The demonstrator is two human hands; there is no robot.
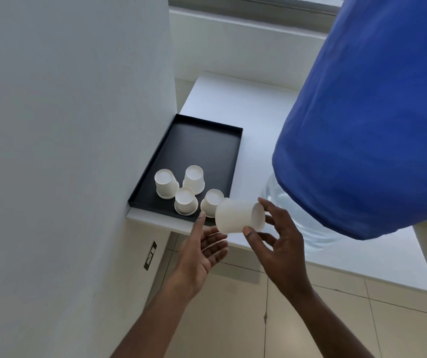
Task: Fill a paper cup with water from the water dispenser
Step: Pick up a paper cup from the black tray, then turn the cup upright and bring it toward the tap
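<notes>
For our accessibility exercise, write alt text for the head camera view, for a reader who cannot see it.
A person's right hand holds a white paper cup on its side, the open left hand beside it. Behind, four cups stand upside down on a black tray on a white counter, next to a water bottle under a blue cover.

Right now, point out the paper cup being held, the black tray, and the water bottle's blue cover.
held paper cup (235, 215), head view, on its side wall.
black tray (197, 146), head view, on its bare floor.
blue cover (375, 130), head view, on the middle of the cloth.
</notes>
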